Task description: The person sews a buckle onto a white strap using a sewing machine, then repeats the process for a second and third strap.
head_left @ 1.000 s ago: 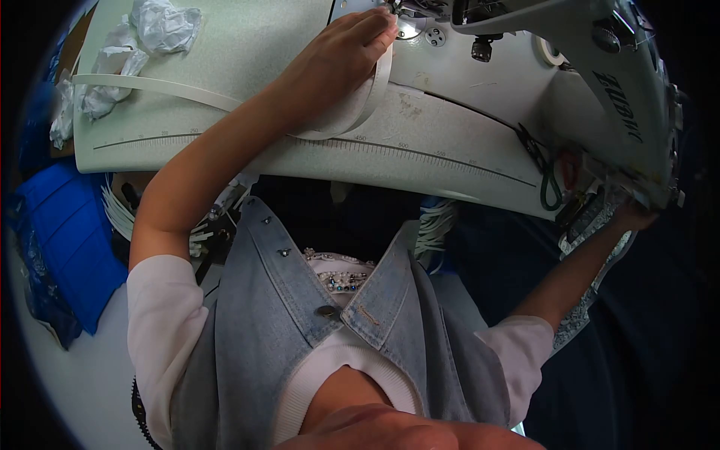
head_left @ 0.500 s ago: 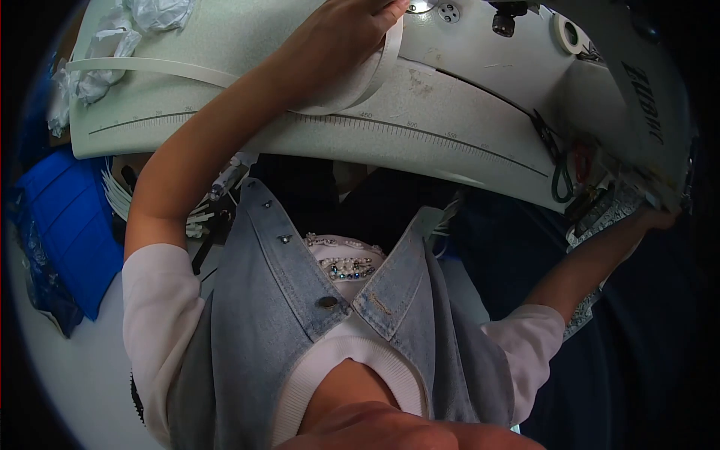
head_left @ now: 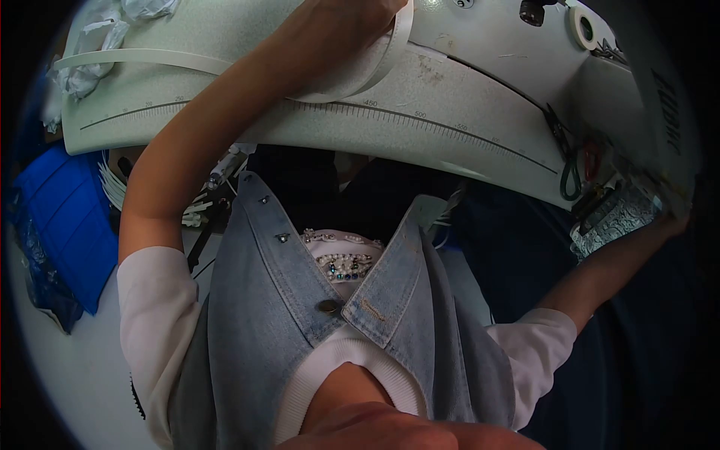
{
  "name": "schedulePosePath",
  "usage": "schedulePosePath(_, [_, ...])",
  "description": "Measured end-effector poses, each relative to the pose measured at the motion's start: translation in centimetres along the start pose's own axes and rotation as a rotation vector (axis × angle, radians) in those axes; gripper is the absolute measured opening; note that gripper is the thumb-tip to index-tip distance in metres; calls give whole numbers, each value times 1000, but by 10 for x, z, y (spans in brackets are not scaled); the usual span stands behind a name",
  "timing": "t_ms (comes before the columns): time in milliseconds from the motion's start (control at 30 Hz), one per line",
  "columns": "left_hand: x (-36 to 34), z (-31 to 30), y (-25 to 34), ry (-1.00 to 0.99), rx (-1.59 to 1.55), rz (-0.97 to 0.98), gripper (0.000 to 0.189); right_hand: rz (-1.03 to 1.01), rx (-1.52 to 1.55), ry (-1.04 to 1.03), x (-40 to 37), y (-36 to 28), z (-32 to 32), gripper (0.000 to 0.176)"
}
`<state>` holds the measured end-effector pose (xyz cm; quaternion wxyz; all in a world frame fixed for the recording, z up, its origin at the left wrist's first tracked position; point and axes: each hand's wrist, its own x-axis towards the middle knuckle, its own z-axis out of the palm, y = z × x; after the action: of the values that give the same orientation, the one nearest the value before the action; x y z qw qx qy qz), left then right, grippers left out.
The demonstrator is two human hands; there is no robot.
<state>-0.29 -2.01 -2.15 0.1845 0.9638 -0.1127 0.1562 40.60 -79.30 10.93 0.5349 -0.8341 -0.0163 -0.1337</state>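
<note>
Versus a second ago: needle area gone off the top edge, and most of the left hand (head_left: 345, 19) with it. Can still make out fingers laid over the white band (head_left: 390, 56), holding its loop down on the sewing machine (head_left: 510, 67) bed; cannot tell how tight the pinch is. Band's tail running left across the table (head_left: 225, 124), near the crumpled white scraps (head_left: 79, 75). Right hand (head_left: 671, 223) low at the machine's far right end, same spot as before, beside a patterned grey patch; fingers hidden, so cannot tell open or closed. Reads as the same hold on the band, no release or regrip.
</note>
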Motion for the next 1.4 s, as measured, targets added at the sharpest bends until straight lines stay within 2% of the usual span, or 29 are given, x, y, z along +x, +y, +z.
schedulePosePath(67, [-1,-1,0,1,9,6,33,-62,24,5,-2,6,-1,50])
schedulePosePath(300, [0,-2,0,-14,1,-3,32,-29,30,173,-27,-11,26,46])
schedulePosePath(567, [2,0,1,-5,24,6,31,124,107,210,-36,-31,30,42])
schedulePosePath(733, [3,-2,1,-3,19,3,31,-65,54,252,-48,-28,50,41])
schedulePosePath(933, [3,0,2,-6,35,-3,30,-427,6,395,-106,-22,130,41])
schedulePosePath(1000, [2,1,2,-1,41,-9,30,-464,34,416,-119,-24,146,40])
schedulePosePath(1100, [4,2,2,-2,42,-10,30,-340,125,384,-115,-30,123,40])
schedulePosePath(1233, [3,4,4,-26,41,-30,30,-76,48,212,-57,-33,48,40])
schedulePosePath(1300, [-2,11,-4,2,13,-8,32,-86,-9,166,-39,-21,30,39])
schedulePosePath(1400, [-7,19,-15,65,-12,33,34,-211,-57,184,-34,-7,38,39])
